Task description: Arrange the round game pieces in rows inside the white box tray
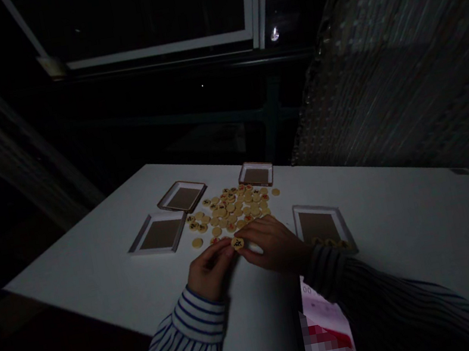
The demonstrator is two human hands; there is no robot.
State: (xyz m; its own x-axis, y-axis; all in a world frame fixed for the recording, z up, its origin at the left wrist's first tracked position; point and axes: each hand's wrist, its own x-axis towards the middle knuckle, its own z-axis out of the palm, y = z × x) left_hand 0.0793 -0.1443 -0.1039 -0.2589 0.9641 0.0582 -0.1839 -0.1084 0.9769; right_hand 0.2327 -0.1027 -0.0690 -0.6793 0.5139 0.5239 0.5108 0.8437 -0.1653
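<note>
Here, marked disc [238, 244] between the fingers [250, 235].

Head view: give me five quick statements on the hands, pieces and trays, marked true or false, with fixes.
1. The fingertips of the left hand and right hand meet at one round piece. True.
2. The mark on that piece is red. False: it is black.
3. Four shallow trays stand around the heap of pieces. True.
4. The tray with pieces visible inside is left of the heap. False: that tray is on the right, by the right wrist.
5. A lit screen lies beside the left sleeve. False: it is beside the right sleeve.
</note>
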